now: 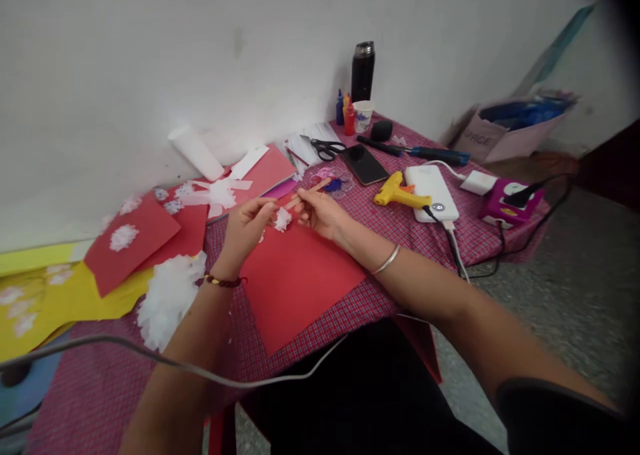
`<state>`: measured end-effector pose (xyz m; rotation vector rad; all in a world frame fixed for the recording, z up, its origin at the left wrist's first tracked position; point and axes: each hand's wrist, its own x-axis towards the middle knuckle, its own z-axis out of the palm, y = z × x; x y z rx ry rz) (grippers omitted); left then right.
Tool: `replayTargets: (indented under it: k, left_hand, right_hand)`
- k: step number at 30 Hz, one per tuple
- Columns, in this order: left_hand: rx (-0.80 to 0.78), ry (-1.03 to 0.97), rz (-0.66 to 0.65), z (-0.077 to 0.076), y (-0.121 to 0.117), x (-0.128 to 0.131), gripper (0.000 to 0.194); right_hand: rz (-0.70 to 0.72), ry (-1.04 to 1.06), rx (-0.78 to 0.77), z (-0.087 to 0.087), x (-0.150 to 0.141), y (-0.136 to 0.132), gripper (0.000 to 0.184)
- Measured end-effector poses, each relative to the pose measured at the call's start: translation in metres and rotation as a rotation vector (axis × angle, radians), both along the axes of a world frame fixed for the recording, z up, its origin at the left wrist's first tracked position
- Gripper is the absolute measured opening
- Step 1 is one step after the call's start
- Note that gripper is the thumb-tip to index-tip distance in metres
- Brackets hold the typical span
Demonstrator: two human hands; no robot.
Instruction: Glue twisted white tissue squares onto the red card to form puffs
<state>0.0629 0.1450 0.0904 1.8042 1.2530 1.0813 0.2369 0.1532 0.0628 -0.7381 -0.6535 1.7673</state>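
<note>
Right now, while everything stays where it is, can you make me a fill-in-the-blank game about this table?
1. The glue gun is coloured ____.
2. The large sheet of paper nearest the left hand and right hand is ____.
3. The tall bottle behind the paper cup has a ____ body.
4. The shiny bangle is on the ____ wrist.

Missing words: yellow; red; black; right.

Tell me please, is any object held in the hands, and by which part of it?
The right hand pinches a thin wooden stick partway along its length. Whether the left hand holds anything between its fingertips cannot be told.
</note>
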Motion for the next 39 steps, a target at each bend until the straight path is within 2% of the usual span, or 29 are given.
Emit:
replayTargets:
  k: [5, 7, 11, 14, 21, 26, 36, 39]
  left_hand:
    - [0.136, 0.578, 0.017, -0.031, 0.015, -0.001, 0.03]
    - [0.175, 0.682, 0.018, -0.038, 0.017, 0.003, 0.029]
    - [0.097, 0.582, 0.061, -0.044, 0.025, 0.006, 0.012]
    - [0.029, 0.524, 0.072, -0.047, 0.034, 0.002, 0.018]
    - [-0.068, 0.409, 0.086, -0.05, 0.04, -0.004, 0.02]
    - [-0.09, 0.382, 0.1, -0.05, 0.04, -0.003, 0.021]
    - [-0.119, 0.356, 0.096, -0.051, 0.04, -0.004, 0.023]
    - [-0.112, 0.351, 0.083, -0.054, 0.04, -0.005, 0.021]
  right_hand:
    - [-0.076, -0.175, 0.029, -0.012, 0.008, 0.014, 0.026]
    - [-0.094, -0.214, 0.042, -0.016, 0.009, 0.018, 0.025]
    - [-0.115, -0.259, 0.046, -0.02, 0.009, 0.02, 0.026]
    - [-0.115, -0.314, 0.07, -0.021, 0.006, 0.02, 0.024]
    - [-0.094, -0.545, 0.363, -0.038, -0.002, 0.022, 0.018]
    - [-0.094, -0.697, 0.495, -0.049, -0.005, 0.025, 0.015]
    - [-0.101, -0.867, 0.637, -0.047, -0.009, 0.019, 0.013]
    - [-0.096, -0.838, 0.601, -0.045, -0.008, 0.019, 0.013]
